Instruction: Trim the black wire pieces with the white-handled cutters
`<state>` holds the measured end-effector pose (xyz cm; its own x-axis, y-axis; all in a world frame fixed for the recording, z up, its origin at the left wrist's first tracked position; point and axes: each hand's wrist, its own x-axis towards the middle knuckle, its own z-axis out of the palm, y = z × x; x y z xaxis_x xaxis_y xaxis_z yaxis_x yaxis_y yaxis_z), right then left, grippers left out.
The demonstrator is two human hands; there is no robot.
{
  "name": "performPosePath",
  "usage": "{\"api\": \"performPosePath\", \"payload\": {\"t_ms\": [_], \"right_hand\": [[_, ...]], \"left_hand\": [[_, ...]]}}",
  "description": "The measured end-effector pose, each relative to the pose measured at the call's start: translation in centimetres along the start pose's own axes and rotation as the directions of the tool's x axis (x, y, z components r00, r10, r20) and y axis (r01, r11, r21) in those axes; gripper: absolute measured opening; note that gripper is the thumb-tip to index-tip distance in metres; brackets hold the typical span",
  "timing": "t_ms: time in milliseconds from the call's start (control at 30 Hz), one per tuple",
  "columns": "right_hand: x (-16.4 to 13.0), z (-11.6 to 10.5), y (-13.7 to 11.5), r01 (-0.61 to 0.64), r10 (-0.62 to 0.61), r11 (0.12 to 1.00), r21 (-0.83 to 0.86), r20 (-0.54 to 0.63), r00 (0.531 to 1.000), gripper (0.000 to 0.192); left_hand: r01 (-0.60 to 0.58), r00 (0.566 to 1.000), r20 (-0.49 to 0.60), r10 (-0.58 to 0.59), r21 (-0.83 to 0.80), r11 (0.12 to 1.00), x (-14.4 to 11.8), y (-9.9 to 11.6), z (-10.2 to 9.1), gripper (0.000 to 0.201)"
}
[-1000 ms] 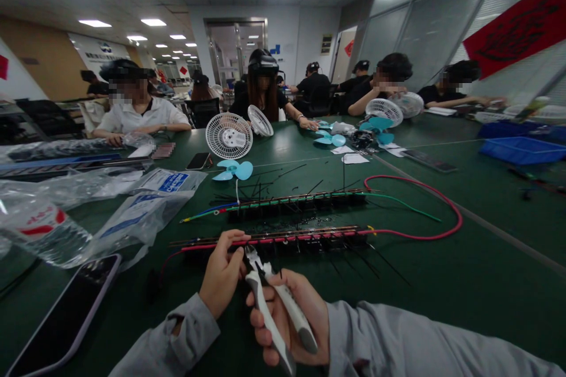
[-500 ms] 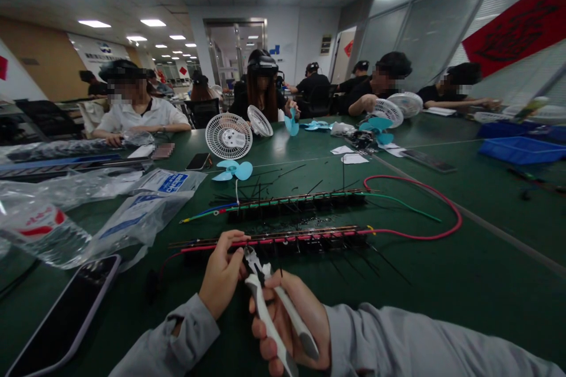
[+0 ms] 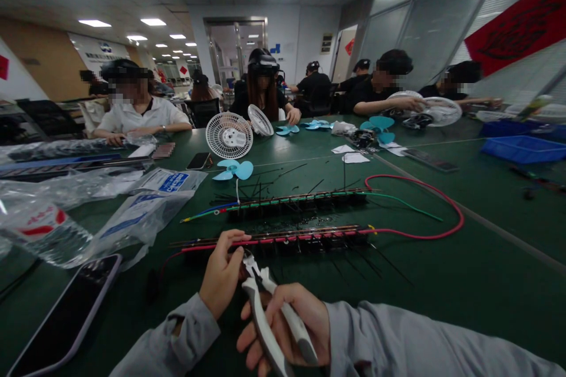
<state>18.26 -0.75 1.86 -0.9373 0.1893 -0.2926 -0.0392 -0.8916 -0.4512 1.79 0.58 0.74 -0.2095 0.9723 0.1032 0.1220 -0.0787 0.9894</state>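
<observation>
My left hand (image 3: pixel 224 274) grips the left end of the near wire harness (image 3: pixel 309 237), a black ribbed strip with a red cable along it. Its fingertips are curled over the cable, and the thumb points toward the plier jaws. My right hand (image 3: pixel 287 321) holds diagonal cutting pliers (image 3: pixel 260 291) with white and grey handles, spread apart. The jaws are close to my left thumb and the strip; whether they touch a tie there I cannot tell. Black cable-tie tails stick out from the harness. Behind lies a second harness (image 3: pixel 305 201) with a green wire.
At left are a phone (image 3: pixel 66 312), a water bottle (image 3: pixel 48 227) and plastic bags (image 3: pixel 145 206). A blue fan blade (image 3: pixel 233 169) and white fan grille (image 3: pixel 229 135) stand beyond the harnesses. The red cable (image 3: pixel 460 218) loops right. Co-workers sit across the table (image 3: pixel 442 288).
My right fingers have loosened on the lower handle, and the pliers have shifted slightly left and down. Across the table, one person lowered a blue fan blade; another moved a fan grille right.
</observation>
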Motion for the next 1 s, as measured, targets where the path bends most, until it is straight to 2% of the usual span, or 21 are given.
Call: {"api": "performPosePath", "payload": {"t_ms": [300, 467, 700, 1000], "right_hand": [[-0.33, 0.28, 0.01, 0.044, -0.045, 0.999, 0.015, 0.064, 0.997, 0.061], [-0.37, 0.33, -0.11, -0.031, 0.031, 0.999, -0.009, 0.143, 0.989, 0.064], [-0.11, 0.08, 0.17, -0.045, 0.054, 0.998, -0.047, 0.192, 0.98, 0.064], [-0.25, -0.28, -0.23, -0.041, 0.066, 0.99, -0.134, 0.189, 0.98, 0.065]], "left_hand": [[-0.047, 0.997, -0.056, 0.047, 0.006, 0.999, -0.41, 0.39, -0.04, 0.024], [-0.032, 0.999, 0.009, 0.032, 0.025, 0.999, -0.34, 0.41, 0.07, 0.024], [-0.109, 0.993, 0.047, 0.106, 0.062, 0.992, -0.36, 0.88, -0.13, 0.025], [-0.047, 0.995, 0.094, 0.038, 0.103, 0.994, -0.45, 0.57, -0.04, 0.031]]}}
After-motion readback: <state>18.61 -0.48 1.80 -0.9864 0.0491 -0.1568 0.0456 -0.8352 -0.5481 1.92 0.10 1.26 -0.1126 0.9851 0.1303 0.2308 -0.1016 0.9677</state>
